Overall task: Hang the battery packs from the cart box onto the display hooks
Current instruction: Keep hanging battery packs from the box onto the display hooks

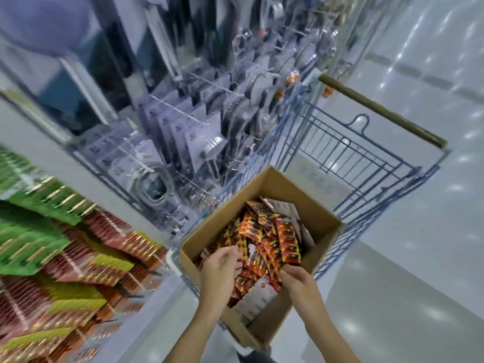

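Red-orange battery packs (pixel 264 239) lie heaped in the box (pixel 322 213), at twelve o'clock of both hands. Left hand (pixel 220 265) fingers curled among packs, grip unclear; right hand (pixel 296 281) apparently pinches one.

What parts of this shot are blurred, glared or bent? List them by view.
Head view: the hanging packs on the display at left are smeared by motion blur; the cardboard box, its battery packs and both hands, left hand and right hand, are fairly sharp. Head view: ceiling lights glare as white spots on the glossy floor. Head view: wide-angle distortion tilts the shelves and cart.
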Tool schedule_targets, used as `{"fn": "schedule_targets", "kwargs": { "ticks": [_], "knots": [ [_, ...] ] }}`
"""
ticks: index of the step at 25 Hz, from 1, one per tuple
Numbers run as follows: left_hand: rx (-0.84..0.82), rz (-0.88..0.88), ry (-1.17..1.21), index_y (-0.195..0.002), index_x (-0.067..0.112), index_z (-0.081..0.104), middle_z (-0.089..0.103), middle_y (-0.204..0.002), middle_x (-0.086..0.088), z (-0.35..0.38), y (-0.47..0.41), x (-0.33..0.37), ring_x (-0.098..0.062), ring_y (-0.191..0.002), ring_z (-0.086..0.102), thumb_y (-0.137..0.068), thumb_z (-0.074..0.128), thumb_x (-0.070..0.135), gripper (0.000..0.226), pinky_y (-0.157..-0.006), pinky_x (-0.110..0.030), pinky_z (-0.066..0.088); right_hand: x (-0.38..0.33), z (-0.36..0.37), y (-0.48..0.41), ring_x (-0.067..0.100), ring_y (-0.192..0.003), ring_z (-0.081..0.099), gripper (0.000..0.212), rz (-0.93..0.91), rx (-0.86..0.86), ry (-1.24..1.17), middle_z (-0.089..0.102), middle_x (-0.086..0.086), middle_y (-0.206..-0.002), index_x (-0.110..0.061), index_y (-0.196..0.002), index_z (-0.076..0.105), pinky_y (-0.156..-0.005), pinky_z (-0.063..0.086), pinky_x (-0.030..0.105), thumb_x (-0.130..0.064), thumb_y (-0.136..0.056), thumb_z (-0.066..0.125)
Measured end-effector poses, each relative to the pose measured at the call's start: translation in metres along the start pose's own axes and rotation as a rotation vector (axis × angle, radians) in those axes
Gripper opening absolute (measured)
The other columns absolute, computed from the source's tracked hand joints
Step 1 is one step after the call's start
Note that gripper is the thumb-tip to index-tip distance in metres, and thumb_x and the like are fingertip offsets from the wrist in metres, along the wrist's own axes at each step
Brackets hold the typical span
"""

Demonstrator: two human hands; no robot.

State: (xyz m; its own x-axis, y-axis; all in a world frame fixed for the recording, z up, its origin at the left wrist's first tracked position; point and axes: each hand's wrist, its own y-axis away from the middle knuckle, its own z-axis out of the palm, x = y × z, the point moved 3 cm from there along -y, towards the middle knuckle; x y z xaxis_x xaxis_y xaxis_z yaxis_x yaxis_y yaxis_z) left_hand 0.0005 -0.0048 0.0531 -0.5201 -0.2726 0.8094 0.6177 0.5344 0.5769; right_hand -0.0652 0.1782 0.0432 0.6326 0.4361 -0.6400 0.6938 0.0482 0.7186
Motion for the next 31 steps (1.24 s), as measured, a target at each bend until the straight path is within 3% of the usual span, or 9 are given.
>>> {"fn": "schedule_targets", "kwargs": {
  "ticks": [6,9,11,14,19,22,24,28,31],
  "knots": [
    [0.071,-0.209,-0.089,-0.073,0.026,0.073,0.077,-0.089,-0.004,0.088,-0.162,-0.025,-0.026,-0.089,0.074,-0.091,0.068,0.033,0.020,-0.094,-0.051,0.059,0.011,-0.029,-0.033,0.015,-0.109,0.063,0.008,0.143,-0.035,-0.042,0.070,-0.003,-0.115,-0.027,-0.104,0.072,-0.101,0.050,0.036,-0.028,-0.096,0.071],
    [0.186,-0.238,-0.166,-0.054,0.019,0.062,0.066,-0.071,-0.009,0.118,-0.228,-0.031,-0.032,-0.077,0.066,-0.090,0.066,0.032,0.038,-0.085,-0.055,0.055,0.009,-0.038,-0.043,0.015,-0.106,0.067,0.006,0.170,-0.057,-0.090,0.074,-0.002,-0.108,-0.025,-0.100,0.075,-0.093,0.051,0.030,-0.025,-0.094,0.073],
    [0.257,-0.286,-0.203,-0.088,0.004,0.076,0.072,-0.097,-0.019,0.137,-0.252,-0.024,-0.040,-0.098,0.068,-0.097,0.063,0.029,0.029,-0.089,-0.048,0.053,0.008,-0.044,-0.048,0.016,-0.103,0.069,0.004,0.188,-0.064,-0.133,0.078,-0.003,-0.102,-0.025,-0.096,0.077,-0.090,0.051,0.030,-0.025,-0.093,0.074],
    [0.339,-0.377,-0.199,-0.129,-0.007,0.063,0.064,-0.133,-0.024,0.152,-0.278,-0.032,-0.043,-0.118,0.062,-0.098,0.063,0.029,0.048,-0.101,-0.046,0.052,0.006,-0.051,-0.056,0.018,-0.098,0.070,0.004,0.204,-0.068,-0.166,0.080,-0.003,-0.093,-0.022,-0.093,0.077,-0.091,0.052,0.032,-0.020,-0.094,0.073],
    [0.424,-0.354,-0.185,-0.131,-0.006,0.064,0.066,-0.131,-0.019,0.156,-0.278,-0.034,-0.040,-0.119,0.063,-0.097,0.067,0.022,0.044,-0.097,-0.042,0.051,-0.002,-0.058,-0.071,0.015,-0.095,0.070,0.008,0.197,-0.064,-0.182,0.079,-0.004,-0.092,-0.022,-0.091,0.077,-0.087,0.052,0.029,-0.017,-0.094,0.072],
    [0.450,-0.291,-0.123,-0.114,0.002,0.074,0.074,-0.113,-0.014,0.139,-0.247,-0.028,-0.035,-0.107,0.068,-0.091,0.074,0.026,0.033,-0.091,-0.040,0.054,-0.010,-0.056,-0.085,0.016,-0.098,0.071,0.007,0.221,-0.080,-0.208,0.078,0.000,-0.099,-0.021,-0.096,0.077,-0.085,0.054,0.028,-0.018,-0.096,0.070],
    [0.408,-0.315,-0.078,-0.100,0.009,0.076,0.075,-0.096,-0.009,0.118,-0.211,-0.024,-0.028,-0.092,0.071,-0.088,0.075,0.025,0.021,-0.086,-0.040,0.057,-0.019,-0.053,-0.102,0.020,-0.099,0.072,0.008,0.226,-0.085,-0.211,0.077,0.004,-0.102,-0.019,-0.098,0.076,-0.089,0.057,0.033,-0.017,-0.095,0.069],
    [0.285,-0.418,0.189,-0.110,0.009,0.071,0.077,-0.101,-0.011,0.065,-0.130,-0.017,-0.026,-0.093,0.074,-0.086,0.079,0.009,0.026,-0.077,-0.038,0.059,-0.040,-0.033,-0.155,0.038,-0.107,0.069,0.019,0.218,-0.086,-0.201,0.072,0.021,-0.115,-0.007,-0.114,0.071,-0.099,0.056,0.048,-0.015,-0.098,0.064],
    [0.199,-0.442,0.330,-0.124,0.007,0.067,0.077,-0.111,-0.012,0.032,-0.076,-0.004,-0.029,-0.106,0.073,-0.085,0.077,0.003,0.041,-0.087,-0.043,0.059,-0.051,-0.011,-0.201,0.020,-0.082,0.068,0.032,0.298,-0.107,-0.255,0.071,0.014,-0.117,-0.007,-0.134,0.062,-0.069,0.060,0.029,-0.018,-0.105,0.054]
  ]
}}
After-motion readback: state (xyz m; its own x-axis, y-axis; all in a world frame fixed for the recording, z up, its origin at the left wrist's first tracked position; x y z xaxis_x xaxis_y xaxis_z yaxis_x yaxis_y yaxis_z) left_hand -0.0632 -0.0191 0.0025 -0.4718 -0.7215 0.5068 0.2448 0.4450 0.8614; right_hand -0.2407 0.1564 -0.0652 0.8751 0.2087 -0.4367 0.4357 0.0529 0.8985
